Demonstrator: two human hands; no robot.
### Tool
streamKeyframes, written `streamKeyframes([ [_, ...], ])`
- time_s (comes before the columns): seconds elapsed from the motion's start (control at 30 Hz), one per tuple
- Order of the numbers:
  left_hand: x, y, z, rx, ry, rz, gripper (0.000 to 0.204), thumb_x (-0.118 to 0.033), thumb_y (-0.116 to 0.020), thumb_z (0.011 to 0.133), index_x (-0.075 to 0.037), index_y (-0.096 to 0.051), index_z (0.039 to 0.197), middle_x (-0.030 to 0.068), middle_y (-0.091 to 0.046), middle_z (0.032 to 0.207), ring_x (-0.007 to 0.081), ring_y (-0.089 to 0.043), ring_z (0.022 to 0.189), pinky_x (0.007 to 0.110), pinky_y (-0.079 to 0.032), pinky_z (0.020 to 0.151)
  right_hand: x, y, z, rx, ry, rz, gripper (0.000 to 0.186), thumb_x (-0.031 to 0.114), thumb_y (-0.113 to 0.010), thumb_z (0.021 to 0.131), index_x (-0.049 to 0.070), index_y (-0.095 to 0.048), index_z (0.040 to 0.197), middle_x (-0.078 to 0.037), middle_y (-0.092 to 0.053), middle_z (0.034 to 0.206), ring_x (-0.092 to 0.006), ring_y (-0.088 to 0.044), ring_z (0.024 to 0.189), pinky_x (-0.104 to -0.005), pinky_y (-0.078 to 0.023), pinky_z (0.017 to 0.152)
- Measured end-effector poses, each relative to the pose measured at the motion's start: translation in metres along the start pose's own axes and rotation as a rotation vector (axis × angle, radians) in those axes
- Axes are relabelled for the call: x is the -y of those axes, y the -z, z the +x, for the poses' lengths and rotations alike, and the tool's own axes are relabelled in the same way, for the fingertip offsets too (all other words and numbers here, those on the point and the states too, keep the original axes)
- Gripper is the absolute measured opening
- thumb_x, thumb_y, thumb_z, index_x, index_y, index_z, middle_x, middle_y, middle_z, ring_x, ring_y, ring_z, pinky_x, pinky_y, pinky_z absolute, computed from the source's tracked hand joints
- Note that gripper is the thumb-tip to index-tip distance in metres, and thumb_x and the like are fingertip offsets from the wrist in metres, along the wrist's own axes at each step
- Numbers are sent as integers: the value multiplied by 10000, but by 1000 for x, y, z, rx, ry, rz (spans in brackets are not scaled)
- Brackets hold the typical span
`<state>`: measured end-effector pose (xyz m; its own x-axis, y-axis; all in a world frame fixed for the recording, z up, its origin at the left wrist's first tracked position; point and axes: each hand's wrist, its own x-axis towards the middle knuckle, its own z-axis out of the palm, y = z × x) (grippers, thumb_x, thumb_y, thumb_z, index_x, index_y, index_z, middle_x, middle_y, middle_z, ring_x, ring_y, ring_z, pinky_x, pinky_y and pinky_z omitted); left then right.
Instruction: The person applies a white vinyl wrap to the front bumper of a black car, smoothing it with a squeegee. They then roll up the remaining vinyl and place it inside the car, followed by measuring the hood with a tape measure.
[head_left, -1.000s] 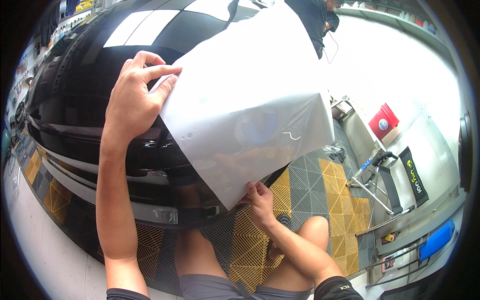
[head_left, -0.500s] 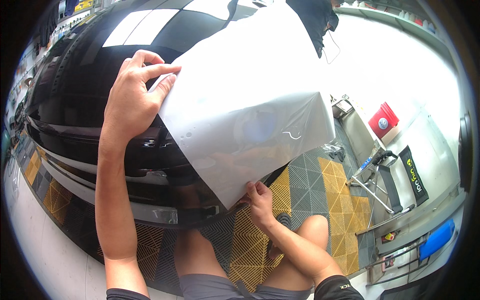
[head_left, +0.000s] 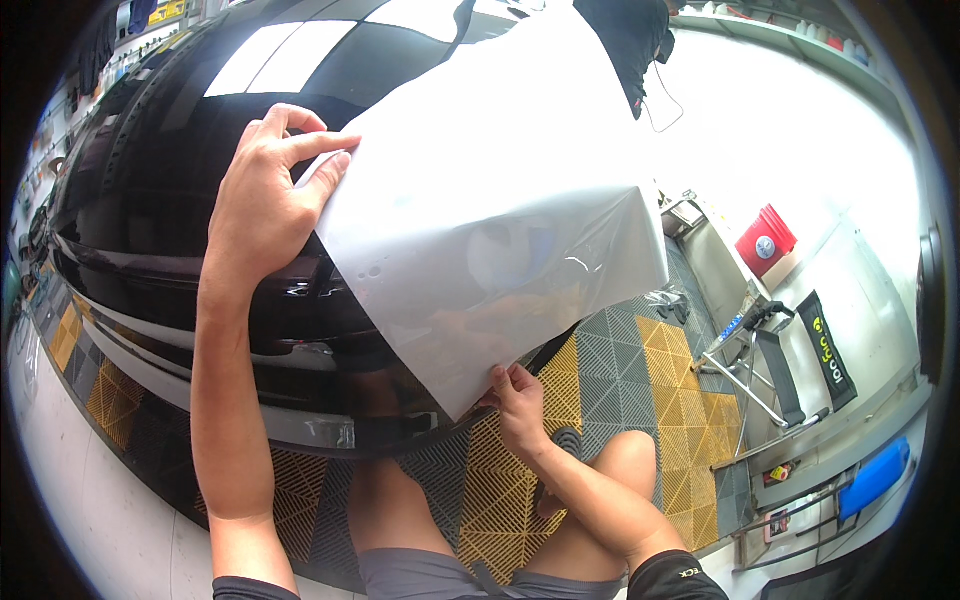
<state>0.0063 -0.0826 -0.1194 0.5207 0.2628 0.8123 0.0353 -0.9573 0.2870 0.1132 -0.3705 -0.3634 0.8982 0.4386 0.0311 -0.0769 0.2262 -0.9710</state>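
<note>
A large translucent white film sheet (head_left: 460,270) drapes over the rounded front corner of a glossy black car (head_left: 150,170). My left hand (head_left: 265,190) is at the sheet's upper left edge, thumb and forefinger pinching it, other fingers curled. Lower down, my right hand (head_left: 515,400) grips the sheet's bottom edge between thumb and fingers, close to the bumper's lower rim.
A person in dark clothing (head_left: 615,40) is at the top, beyond the sheet. At right stand a red bucket (head_left: 765,240), a folded metal frame (head_left: 750,340) and a blue object (head_left: 870,470). Yellow and grey grid tiles (head_left: 665,400) floor the space below.
Both my hands and the sheet hold almost still. The other person's head has shifted slightly upward and out of view.
</note>
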Motion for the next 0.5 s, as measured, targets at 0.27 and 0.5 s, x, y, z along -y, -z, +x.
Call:
streamKeyframes([
  [0.27,-1,0,0,-8,3,-6,238,-271,-679,945,-140,-799,1104,78,-641,1180,236,-583,1141,420,-534,969,3,-1,-1,0,12,-9,395,405,-674,983,11,-646,966,-12,-649,846,-113,-611,731,-263,-524,686],
  [0.5,-1,0,0,-5,-2,-16,239,-268,-674,947,-138,-798,1104,77,-642,1174,236,-584,1134,423,-531,972,2,-1,-1,1,10,-2,389,399,-667,990,13,-639,951,-17,-653,840,-115,-613,729,-264,-522,691],
])
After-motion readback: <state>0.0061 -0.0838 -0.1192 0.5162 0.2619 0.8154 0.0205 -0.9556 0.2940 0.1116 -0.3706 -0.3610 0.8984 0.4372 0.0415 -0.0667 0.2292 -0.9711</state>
